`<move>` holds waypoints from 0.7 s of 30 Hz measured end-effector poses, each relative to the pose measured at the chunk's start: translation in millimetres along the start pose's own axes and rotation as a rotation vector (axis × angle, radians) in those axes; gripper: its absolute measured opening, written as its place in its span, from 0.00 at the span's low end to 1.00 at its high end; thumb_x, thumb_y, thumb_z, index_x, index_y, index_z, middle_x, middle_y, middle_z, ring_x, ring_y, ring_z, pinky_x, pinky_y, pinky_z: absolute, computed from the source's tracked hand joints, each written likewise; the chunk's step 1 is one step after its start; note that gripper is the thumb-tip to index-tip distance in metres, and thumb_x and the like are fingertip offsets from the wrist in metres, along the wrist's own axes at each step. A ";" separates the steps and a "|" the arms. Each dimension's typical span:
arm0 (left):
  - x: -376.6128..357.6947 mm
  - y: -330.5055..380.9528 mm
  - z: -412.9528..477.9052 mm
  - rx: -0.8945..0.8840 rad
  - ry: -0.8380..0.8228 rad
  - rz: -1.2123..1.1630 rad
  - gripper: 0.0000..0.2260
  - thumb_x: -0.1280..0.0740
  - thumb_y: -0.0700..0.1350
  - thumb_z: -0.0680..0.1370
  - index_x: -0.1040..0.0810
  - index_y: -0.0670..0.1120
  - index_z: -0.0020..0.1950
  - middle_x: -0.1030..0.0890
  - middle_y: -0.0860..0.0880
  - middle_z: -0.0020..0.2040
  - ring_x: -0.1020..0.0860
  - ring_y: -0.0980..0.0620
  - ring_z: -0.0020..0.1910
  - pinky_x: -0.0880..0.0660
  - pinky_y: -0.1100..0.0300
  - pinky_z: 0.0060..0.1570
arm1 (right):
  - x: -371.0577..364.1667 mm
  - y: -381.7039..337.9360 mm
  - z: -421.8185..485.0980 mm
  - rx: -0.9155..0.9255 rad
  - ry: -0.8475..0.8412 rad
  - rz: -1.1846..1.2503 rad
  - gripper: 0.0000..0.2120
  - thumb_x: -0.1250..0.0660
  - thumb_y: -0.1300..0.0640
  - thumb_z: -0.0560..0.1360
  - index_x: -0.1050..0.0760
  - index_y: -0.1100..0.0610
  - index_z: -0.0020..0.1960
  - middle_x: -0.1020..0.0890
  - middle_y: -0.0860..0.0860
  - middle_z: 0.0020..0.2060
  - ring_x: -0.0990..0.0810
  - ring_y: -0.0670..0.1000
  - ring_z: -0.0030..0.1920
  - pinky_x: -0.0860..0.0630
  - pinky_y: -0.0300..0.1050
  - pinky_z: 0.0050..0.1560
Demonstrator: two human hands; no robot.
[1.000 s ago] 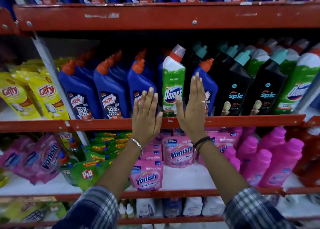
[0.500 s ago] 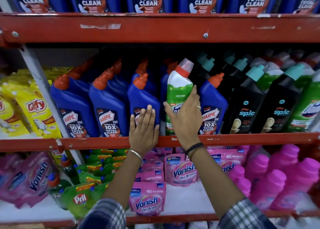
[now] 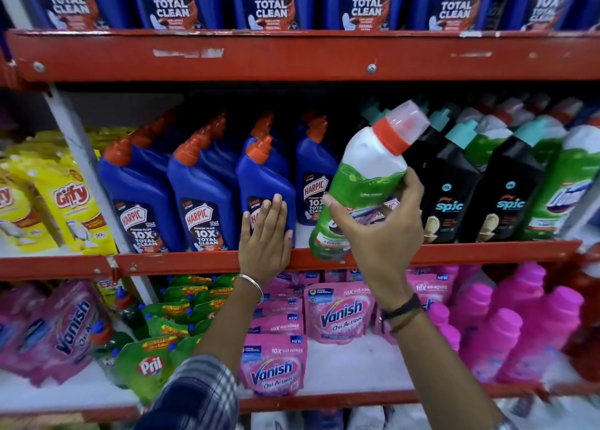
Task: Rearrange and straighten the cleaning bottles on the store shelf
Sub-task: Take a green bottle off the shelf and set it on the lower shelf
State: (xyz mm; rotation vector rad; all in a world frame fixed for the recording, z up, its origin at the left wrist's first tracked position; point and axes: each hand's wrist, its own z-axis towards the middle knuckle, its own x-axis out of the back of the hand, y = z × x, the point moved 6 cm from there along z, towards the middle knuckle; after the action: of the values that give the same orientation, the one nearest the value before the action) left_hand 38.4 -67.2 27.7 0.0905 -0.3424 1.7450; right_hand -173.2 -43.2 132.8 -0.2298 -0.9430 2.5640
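Red metal shelving, white boards

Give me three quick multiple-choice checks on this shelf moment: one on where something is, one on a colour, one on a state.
1. Where is the left hand?
A. flat against a front blue Harpic bottle
B. on the pink pouches below
C. on the top shelf

2. What colour are the caps of the black Spic bottles?
A. orange
B. teal
C. pink

3. How is the green and white bottle in the right hand?
A. upright on the shelf
B. lying flat on the shelf
C. lifted and tilted, cap to the right

Answers: 1 A, the palm lies on its label; 2 B, teal caps top them; 3 C, its base hangs in front of the red shelf rail.
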 end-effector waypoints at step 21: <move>-3.3 1.5 -2.1 -0.003 0.040 0.063 0.24 0.50 0.48 0.82 0.46 0.41 0.76 0.39 0.44 0.73 0.59 0.53 0.79 0.59 0.52 0.77 | 20.6 194.6 -175.7 -0.520 -0.442 -0.253 0.38 0.19 0.48 0.57 0.36 0.48 0.60 0.23 0.45 0.50 0.21 0.49 0.48 0.24 0.43 0.47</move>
State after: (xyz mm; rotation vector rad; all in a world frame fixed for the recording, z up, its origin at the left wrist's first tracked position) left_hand 37.9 -70.0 24.5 0.0428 -0.3214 1.8060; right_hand -202.0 -66.8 -127.5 0.3136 -1.6752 2.1294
